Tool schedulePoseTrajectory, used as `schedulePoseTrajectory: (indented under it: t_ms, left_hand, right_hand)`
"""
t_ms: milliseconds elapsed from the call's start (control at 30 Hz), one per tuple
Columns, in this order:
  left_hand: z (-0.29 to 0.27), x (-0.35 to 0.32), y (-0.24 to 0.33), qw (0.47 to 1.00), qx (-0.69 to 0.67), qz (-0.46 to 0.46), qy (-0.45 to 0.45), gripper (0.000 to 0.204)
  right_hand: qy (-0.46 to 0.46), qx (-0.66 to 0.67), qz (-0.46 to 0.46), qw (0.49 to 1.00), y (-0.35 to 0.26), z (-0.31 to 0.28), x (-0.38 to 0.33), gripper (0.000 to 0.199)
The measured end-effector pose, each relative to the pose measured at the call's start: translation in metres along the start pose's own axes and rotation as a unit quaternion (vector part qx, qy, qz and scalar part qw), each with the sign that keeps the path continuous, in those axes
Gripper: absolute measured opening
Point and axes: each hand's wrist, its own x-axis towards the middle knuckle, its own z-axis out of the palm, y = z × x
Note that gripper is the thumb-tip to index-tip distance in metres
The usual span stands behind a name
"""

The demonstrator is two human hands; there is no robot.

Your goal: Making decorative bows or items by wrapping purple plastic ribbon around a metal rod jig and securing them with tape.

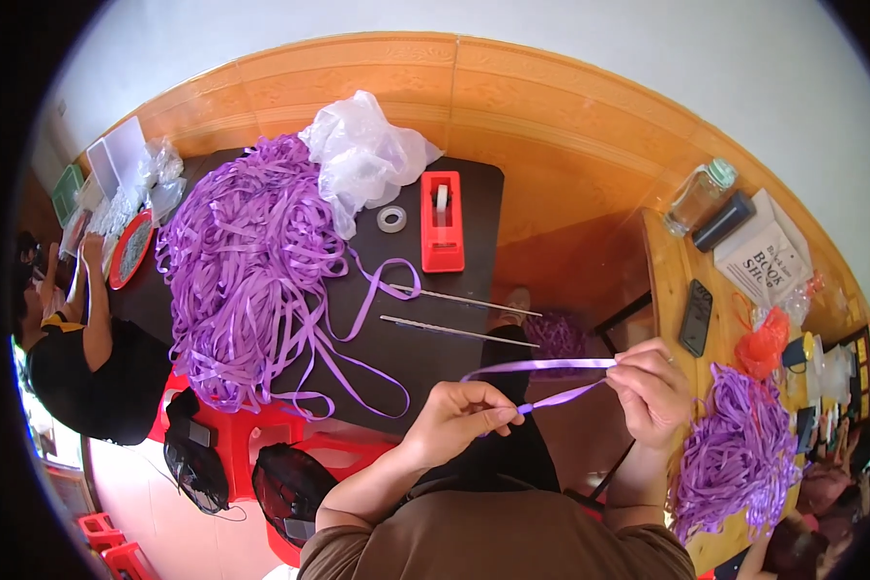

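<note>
A loop of purple ribbon is stretched between my two hands, in front of my body. My left hand pinches it at one end, where a small blue-violet piece shows at the fingertips. At the other end my right hand has its fingers closed on the ribbon. Just beyond my hands, two thin metal rods stick out past the right edge of the dark table. A big heap of purple ribbons covers the table's left part, some strands trailing toward the rods.
A red tape dispenser, a tape roll and a clear plastic bag are on the dark table. At right, a wooden table bears a phone, a bottle and more ribbons. Another person works at far left.
</note>
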Motion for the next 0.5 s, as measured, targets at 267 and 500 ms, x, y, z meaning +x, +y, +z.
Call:
schedulePoseTrajectory:
  t_ms: [267, 500]
  left_hand:
    - [0.012, 0.018, -0.026, 0.994, -0.082, -0.043, -0.051, 0.011]
    - [0.017, 0.020, -0.030, 0.998, -0.047, -0.027, -0.034, 0.012]
  right_hand:
    - [-0.049, 0.256, 0.179, 0.949, 0.004, 0.016, -0.047, 0.031]
    - [-0.098, 0.135, 0.108, 0.980, 0.009, 0.050, -0.064, 0.033]
